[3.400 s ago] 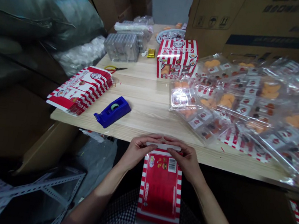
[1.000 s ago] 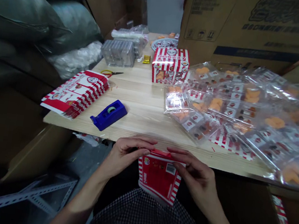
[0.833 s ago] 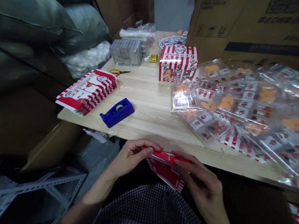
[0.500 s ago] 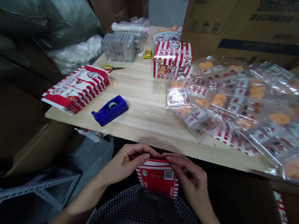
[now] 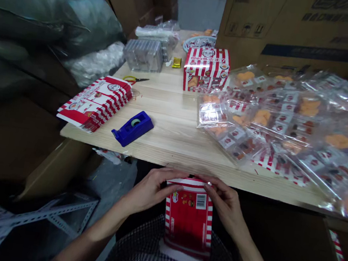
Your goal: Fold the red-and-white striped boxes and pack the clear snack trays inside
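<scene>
Both of my hands hold the top end of a flattened red-and-white striped carton (image 5: pixel 188 224) just below the table's front edge. It has a barcode panel near the top, and its lower end rests against my checked shirt (image 5: pixel 144 247). My left hand (image 5: pixel 149 192) grips its left upper corner, and my right hand (image 5: pixel 225 203) pinches the right upper corner. My fingers hide the carton's top fold.
On the wooden table (image 5: pixel 171 147) lie a stack of flat striped cartons (image 5: pixel 95 103), a blue tape dispenser (image 5: pixel 133 128), scissors (image 5: pixel 135 79), an assembled striped box (image 5: pixel 206 70), transparent trays (image 5: pixel 143 55) and many plastic snack packets (image 5: pixel 275 123). Large sacks (image 5: pixel 32 7) stand left, cardboard cartons (image 5: pixel 305 28) behind.
The carton has swung down and now shows its full length against my shirt. Before, it was tilted and folded up between my hands. My view has shifted slightly.
</scene>
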`<act>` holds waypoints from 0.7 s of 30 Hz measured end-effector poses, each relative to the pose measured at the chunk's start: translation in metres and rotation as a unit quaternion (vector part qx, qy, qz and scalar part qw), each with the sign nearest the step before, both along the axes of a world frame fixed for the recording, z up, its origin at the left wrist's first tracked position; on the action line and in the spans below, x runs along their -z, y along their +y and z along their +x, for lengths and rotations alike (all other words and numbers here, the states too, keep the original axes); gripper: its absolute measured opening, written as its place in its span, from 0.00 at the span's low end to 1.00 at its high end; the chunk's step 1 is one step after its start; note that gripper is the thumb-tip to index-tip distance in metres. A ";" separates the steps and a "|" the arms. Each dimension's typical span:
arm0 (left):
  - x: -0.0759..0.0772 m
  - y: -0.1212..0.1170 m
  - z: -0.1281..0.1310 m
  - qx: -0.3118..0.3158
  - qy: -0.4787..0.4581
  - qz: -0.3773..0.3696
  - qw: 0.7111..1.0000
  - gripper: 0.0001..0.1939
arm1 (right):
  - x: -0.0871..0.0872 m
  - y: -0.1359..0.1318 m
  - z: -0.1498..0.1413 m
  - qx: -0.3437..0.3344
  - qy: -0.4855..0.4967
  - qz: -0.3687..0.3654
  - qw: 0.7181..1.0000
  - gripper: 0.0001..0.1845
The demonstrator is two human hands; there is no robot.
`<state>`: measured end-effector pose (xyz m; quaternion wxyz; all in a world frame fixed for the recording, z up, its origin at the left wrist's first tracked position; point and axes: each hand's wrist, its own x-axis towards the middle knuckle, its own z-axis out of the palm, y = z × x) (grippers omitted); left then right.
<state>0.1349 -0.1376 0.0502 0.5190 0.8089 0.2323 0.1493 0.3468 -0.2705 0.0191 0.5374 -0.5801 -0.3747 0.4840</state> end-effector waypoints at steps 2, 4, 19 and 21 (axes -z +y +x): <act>0.003 -0.002 -0.002 0.009 0.005 0.004 1.000 0.19 | 0.000 -0.007 0.007 -0.038 -0.026 0.003 0.999 0.15; 0.004 -0.001 -0.003 0.018 0.007 0.007 1.000 0.21 | -0.002 -0.011 0.012 -0.070 -0.029 -0.004 0.997 0.17; 0.005 0.023 0.001 -0.001 0.009 -0.190 0.982 0.16 | -0.002 -0.005 0.003 -0.026 0.025 0.006 0.999 0.13; 0.006 0.028 0.000 0.005 0.029 -0.183 0.983 0.16 | -0.001 -0.005 0.003 -0.029 0.029 0.006 0.999 0.13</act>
